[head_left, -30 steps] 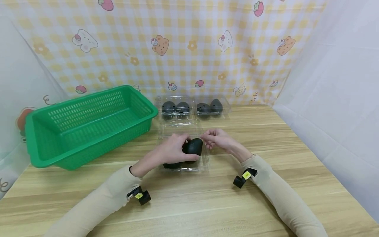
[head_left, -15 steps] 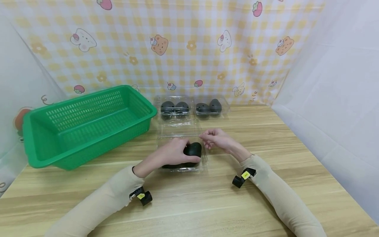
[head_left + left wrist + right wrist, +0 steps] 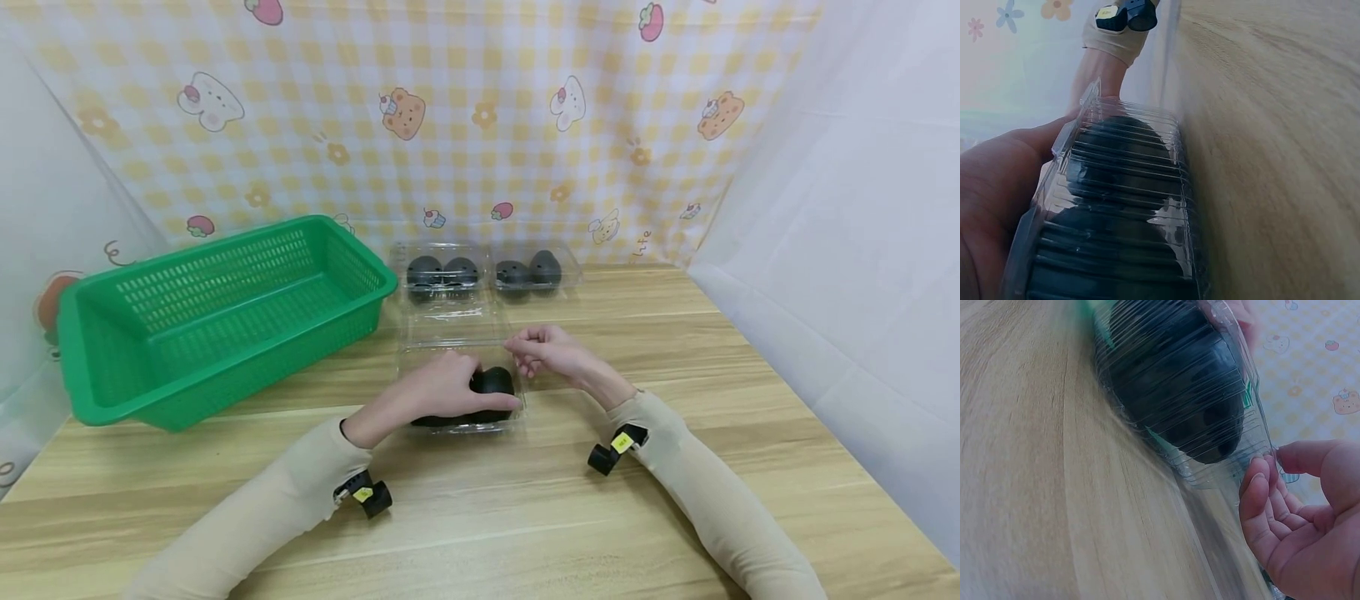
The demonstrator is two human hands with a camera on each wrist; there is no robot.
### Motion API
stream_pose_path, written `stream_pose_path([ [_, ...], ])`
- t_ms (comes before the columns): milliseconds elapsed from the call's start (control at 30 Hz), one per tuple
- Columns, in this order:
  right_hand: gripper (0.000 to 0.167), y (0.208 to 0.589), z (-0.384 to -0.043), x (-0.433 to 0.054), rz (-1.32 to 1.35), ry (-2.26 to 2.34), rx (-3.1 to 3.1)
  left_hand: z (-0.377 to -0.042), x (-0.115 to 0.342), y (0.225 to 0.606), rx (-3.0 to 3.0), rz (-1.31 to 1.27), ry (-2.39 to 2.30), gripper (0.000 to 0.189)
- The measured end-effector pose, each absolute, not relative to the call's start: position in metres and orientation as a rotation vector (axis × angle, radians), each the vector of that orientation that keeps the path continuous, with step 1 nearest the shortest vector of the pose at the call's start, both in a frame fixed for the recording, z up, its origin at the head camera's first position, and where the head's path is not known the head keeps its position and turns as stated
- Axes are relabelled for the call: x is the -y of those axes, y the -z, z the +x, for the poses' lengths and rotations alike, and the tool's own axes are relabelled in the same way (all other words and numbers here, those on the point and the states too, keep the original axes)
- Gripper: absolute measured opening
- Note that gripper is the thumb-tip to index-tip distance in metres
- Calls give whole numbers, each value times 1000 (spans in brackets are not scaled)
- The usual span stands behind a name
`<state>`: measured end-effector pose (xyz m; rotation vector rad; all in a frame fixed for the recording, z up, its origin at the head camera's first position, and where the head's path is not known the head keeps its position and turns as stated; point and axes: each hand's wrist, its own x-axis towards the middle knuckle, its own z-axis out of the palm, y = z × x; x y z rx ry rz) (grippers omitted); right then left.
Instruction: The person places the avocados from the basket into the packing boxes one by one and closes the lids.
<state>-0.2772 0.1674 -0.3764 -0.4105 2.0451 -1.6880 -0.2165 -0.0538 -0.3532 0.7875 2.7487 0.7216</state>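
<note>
An open clear plastic clamshell box (image 3: 461, 323) lies mid-table, its lid folded back. In its tray sits a dark avocado (image 3: 492, 383) at the right, with another dark avocado (image 3: 1110, 256) beside it, mostly hidden in the head view. My left hand (image 3: 442, 387) reaches over the tray and grips the right avocado, thumb at the near side, fingers behind. At the box's right edge my right hand (image 3: 551, 354) pinches the thin plastic rim between thumb and index finger, plain in the right wrist view. The avocado's end (image 3: 1210, 431) shows through the ribbed wall.
A green slotted basket (image 3: 225, 325) stands at the left. Behind the open box, two closed clear boxes, a left one (image 3: 442, 250) and a right one (image 3: 562, 258), each hold two dark avocados. A checked curtain (image 3: 487, 150) hangs at the back.
My left hand has lowered the avocado into the tray's right part, where it sits deeper and nearer the front. The right hand keeps its pinch on the rim, almost unmoved.
</note>
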Motion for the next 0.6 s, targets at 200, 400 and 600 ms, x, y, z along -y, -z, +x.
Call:
stream_pose_path([
  [200,27,373,-276,-168,-421,1669,-2063,-215,56,350,-2732,785,-706,61],
  [400,28,371,-276,-171,-431,1628,-2102,-215,57,347,-2683,829,-732,56],
  [600,31,369,-277,-174,-445,1589,-2096,-215,59,346,-2634,875,-762,54],
])
